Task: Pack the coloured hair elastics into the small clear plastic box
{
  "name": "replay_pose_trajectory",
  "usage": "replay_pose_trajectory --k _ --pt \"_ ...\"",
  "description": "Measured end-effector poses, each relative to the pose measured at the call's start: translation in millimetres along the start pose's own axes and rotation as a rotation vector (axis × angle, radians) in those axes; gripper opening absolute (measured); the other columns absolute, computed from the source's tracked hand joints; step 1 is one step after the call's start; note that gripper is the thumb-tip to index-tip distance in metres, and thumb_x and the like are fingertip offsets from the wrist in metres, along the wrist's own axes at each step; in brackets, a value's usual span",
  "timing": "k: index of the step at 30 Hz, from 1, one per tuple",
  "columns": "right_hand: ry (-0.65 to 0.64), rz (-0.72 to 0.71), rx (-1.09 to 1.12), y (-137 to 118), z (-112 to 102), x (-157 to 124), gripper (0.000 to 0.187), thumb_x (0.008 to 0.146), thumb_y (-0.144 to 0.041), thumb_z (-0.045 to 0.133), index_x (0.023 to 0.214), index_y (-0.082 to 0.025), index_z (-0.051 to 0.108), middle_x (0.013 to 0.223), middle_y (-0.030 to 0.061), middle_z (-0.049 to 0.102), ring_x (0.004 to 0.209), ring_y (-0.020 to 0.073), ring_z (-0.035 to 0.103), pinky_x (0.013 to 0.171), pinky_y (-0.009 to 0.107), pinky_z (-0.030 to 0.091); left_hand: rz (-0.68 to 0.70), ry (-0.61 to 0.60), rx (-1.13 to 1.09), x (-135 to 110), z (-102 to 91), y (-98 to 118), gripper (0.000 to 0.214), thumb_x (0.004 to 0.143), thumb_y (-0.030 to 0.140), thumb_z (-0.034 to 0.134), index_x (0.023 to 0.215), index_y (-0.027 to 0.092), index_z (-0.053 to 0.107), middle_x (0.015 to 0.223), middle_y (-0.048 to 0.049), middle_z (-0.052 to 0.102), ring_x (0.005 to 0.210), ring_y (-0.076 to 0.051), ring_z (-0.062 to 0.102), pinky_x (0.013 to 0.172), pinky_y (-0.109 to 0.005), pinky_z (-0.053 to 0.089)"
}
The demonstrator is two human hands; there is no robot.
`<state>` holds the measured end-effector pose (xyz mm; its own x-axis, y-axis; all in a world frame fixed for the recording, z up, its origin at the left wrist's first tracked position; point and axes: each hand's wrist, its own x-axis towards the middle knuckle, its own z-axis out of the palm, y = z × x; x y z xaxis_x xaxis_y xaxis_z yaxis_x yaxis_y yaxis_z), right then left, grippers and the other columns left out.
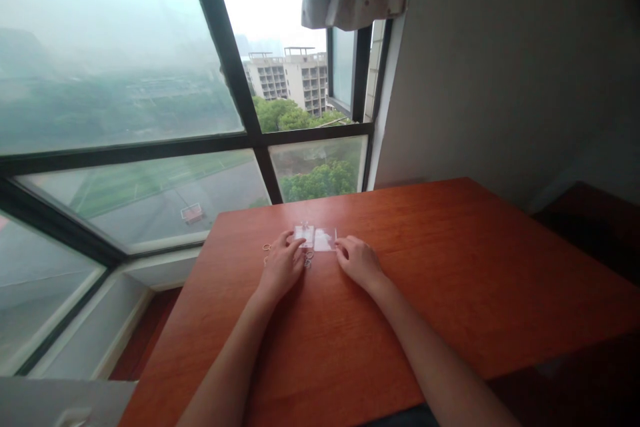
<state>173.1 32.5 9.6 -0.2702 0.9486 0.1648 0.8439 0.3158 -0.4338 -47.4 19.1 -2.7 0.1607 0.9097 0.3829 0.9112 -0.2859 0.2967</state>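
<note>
"How does the plastic case [325, 240] look to you?"
"Clear, glare-streaked, apparently open just below frame centre; I can't make out its contents. The left hand [283, 263], fingers parted, reaches its left half near small rings [267, 250]; the right hand [361, 260] narrows at its right edge. Whether either grips, I can't tell."

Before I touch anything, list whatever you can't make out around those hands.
All in the head view:
- Clear plastic pieces: whether they are joined; too small, with glare.
- Small rings: exact count and material; too small, and the left hand may cover some.
- Right hand: whether its fingertips grip or merely touch; too small.
- Forearms: cut off by the bottom edge.
</note>
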Motion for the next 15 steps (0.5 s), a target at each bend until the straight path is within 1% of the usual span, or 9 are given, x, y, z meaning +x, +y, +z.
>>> replay_pose_trajectory --k 4,6,9,13,15 --pt "-0.004 0.056 -0.065 6.9 -2.0 1.8 0.023 0.091 -0.031 0.049 0.105 -0.026 0.067 0.097 0.0033 0.067 0.086 0.0166 0.062 0.068 0.025 0.04 0.025 -0.03 -0.005 -1.9 3.1 24.9 0.032 0.087 0.025 0.052 0.117 0.02 0.063 0.134 -0.0145 0.045 0.109 -0.027 0.056 0.099 -0.046 0.045" --pt "0.003 0.101 -0.093 12.5 -3.2 3.7 0.022 0.092 -0.031 0.049 0.103 -0.026 0.067 0.097 0.0034 0.067 0.087 0.0167 0.061 0.068 0.025 0.039 0.045 -0.061 -0.008 -3.1 2.4 35.4 0.035 0.086 0.025 0.054 0.12 0.018 0.061 0.135 -0.016 0.044 0.115 -0.03 0.052 0.101 -0.047 0.043" --pt "0.028 0.179 -0.116 23.9 -6.2 7.7 0.023 0.092 -0.032 0.048 0.102 -0.026 0.067 0.098 0.0038 0.067 0.088 0.0172 0.061 0.067 0.025 0.039 0.062 -0.11 -0.041 -5.8 2.8 48.9 0.039 0.086 0.026 0.055 0.125 0.02 0.057 0.138 -0.0156 0.043 0.119 -0.03 0.051 0.102 -0.047 0.043" --pt "0.061 0.245 -0.119 37.9 -9.1 12.0 0.024 0.093 -0.031 0.047 0.104 -0.026 0.068 0.102 0.0048 0.066 0.085 0.0173 0.061 0.066 0.025 0.039 0.075 -0.138 -0.109 -8.4 6.2 61.9 0.045 0.084 0.025 0.056 0.129 0.02 0.053 0.14 -0.0149 0.042 0.121 -0.029 0.049 0.104 -0.045 0.042" --pt "0.083 0.257 -0.101 42.1 -9.1 12.8 0.024 0.092 -0.031 0.047 0.104 -0.025 0.068 0.101 0.0051 0.066 0.084 0.0173 0.061 0.066 0.025 0.039 0.09 -0.142 -0.134 -6.8 3.7 62.2 0.044 0.086 0.026 0.054 0.129 0.02 0.052 0.14 -0.014 0.044 0.122 -0.027 0.049 0.104 -0.043 0.042"
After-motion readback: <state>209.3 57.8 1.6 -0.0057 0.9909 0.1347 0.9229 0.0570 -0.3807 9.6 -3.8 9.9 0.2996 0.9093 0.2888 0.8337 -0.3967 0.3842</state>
